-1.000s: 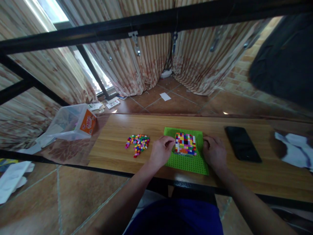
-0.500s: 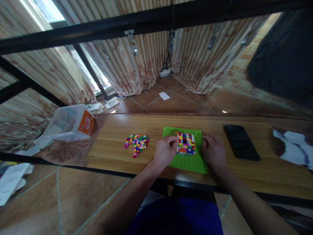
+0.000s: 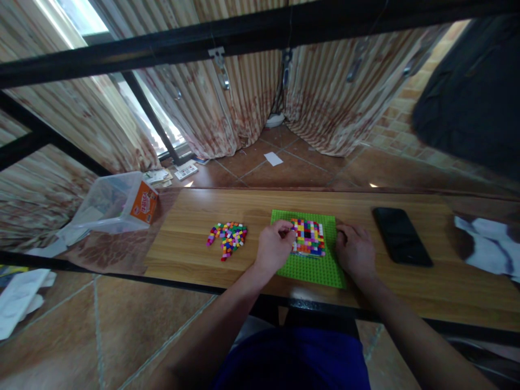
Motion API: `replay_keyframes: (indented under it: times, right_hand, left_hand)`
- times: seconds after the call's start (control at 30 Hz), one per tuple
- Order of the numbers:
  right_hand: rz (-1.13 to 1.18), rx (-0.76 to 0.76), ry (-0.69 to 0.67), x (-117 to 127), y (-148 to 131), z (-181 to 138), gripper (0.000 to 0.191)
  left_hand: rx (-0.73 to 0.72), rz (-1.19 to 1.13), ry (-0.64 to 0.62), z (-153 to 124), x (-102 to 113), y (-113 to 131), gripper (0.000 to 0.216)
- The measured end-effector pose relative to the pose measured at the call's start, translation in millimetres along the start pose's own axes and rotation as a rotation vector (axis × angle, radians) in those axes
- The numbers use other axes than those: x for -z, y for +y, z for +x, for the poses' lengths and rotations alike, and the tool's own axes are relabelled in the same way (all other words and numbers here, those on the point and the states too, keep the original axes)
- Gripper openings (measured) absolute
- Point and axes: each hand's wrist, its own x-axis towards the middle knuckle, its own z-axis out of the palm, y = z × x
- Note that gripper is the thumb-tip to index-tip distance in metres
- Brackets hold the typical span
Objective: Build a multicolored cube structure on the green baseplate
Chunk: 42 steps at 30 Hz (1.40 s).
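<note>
On the wooden table lies a green baseplate [image 3: 312, 276] bearing a block of many-coloured toy bricks [image 3: 312, 246] with a dark square gap near its middle. My left hand [image 3: 274, 244] is at the left side of these bricks, thumb and fingertips pinched together; what they hold, if anything, is too small to make out. Curled at the plate's right edge, my right hand [image 3: 355, 249] rests with its fingers closed, and their undersides are hidden. Left of the plate, a pile of loose small bricks [image 3: 231, 237] is spread on the wood.
A black phone [image 3: 401, 236] lies right of my right hand, with crumpled white paper [image 3: 487, 238] farther right. A clear plastic bin [image 3: 109, 208] with an orange label stands beyond the table's left end. A black metal bar [image 3: 252, 32] crosses above, before striped curtains.
The fingers of my left hand have shifted slightly at the left edge of the built bricks. My right hand stays in place at the baseplate's edge.
</note>
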Motion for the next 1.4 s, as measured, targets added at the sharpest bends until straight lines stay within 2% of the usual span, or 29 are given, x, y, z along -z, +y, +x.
replay_keyframes:
  times: [0.17, 0.63, 0.73, 0.87, 0.97, 1.07, 1.23, 1.4]
  right_hand:
    - [0.009, -0.015, -0.012, 0, -1, 0, 0.026]
    - [-0.024, 0.024, -0.015, 0, 2, -1, 0.026]
    - [-0.008, 0.029, -0.009, -1, 4, -1, 0.026]
    - [0.007, 0.028, -0.008, -1, 5, -1, 0.026]
    - [0.005, 0.018, -0.008, -2, 6, -1, 0.026]
    - [0.003, 0.018, -0.009, -2, 6, -2, 0.026]
    - [-0.007, 0.004, -0.004, -3, 6, -3, 0.026]
    - [-0.001, 0.023, -0.008, -2, 7, -2, 0.026]
  left_hand:
    - [0.066, -0.078, -0.006, 6, -2, -2, 0.011]
    - [0.053, -0.147, 0.010, 1, -5, -5, 0.010]
    - [-0.021, -0.068, 0.037, -5, 9, -6, 0.011]
    - [-0.111, 0.259, 0.092, -11, 43, -19, 0.017]
    - [-0.093, 0.486, 0.153, -15, 70, -34, 0.017]
    - [-0.091, 0.595, 0.166, -24, 90, -48, 0.017]
    - [-0.168, 0.746, 0.147, -37, 106, -62, 0.022]
    - [-0.242, 0.810, 0.075, -34, 108, -63, 0.024]
